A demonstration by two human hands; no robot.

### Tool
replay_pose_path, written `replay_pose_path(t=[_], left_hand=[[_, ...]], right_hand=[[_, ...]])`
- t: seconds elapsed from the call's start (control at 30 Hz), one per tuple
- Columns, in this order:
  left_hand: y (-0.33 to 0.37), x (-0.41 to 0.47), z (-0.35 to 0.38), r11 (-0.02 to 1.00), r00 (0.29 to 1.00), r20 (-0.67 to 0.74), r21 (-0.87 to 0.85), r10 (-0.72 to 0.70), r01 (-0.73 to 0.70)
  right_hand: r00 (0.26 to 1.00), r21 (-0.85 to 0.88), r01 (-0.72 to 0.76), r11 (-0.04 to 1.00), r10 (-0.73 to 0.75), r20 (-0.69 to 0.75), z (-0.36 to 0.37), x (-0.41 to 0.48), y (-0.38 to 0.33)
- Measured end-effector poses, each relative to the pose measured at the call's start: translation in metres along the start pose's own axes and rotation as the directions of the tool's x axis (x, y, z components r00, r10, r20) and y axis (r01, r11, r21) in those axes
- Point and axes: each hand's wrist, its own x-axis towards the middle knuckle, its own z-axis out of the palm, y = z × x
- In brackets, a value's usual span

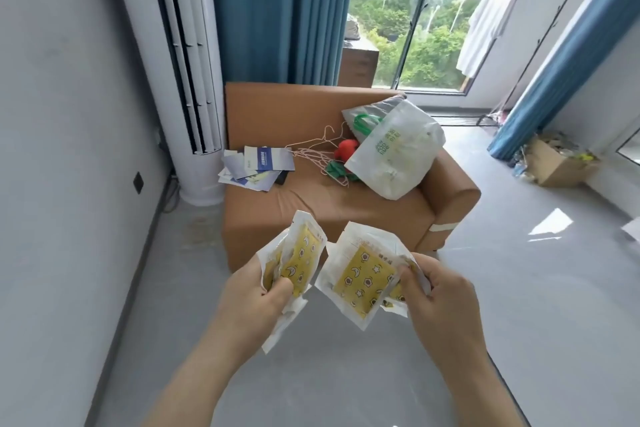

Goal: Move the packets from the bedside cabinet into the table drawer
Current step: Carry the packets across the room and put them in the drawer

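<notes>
Our left grip (256,302) curled round bunch of white paper packets with yellow star-print fronts (301,253), thumb on top. Our right grip (440,291) pinching second bunch of same packets (363,274). Both bunches up in air over grey floor (346,374), not touching. Further out, tan sofa (311,208) carrying white plastic bag (394,156), blue-white leaflets (256,163). Behind that, white tower air conditioner (194,80), blue curtain (277,10).

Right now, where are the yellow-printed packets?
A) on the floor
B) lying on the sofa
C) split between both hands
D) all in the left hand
C: the left hand grips some packets and the right hand grips a second bunch, in front of the sofa.
</notes>
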Motion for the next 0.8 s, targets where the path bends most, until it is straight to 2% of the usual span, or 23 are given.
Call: replay_pose_path(t=[0.27,0.47,0.67,0.8], left_hand=[[0.036,0.127,0.104,0.995,0.987,0.149,0.080,0.052,-0.064],[0.069,0.199,0.172,0.993,0.962,0.264,0.074,0.065,-0.087],[0.077,0.287,0.226,0.986,0.937,0.346,0.137,0.039,-0.091],[0.083,0.359,0.264,0.973,0.906,0.414,0.160,0.086,-0.166]], right_hand=[[0.986,-0.019,-0.117,0.993,0.114,-0.121,-0.034,0.101,0.092],[0.972,-0.048,-0.190,0.981,0.181,-0.150,-0.063,0.169,0.143],[0.943,-0.052,-0.283,0.958,0.268,-0.196,-0.066,0.235,0.193],[0.916,-0.091,-0.360,0.929,0.333,-0.224,-0.064,0.285,0.224]])
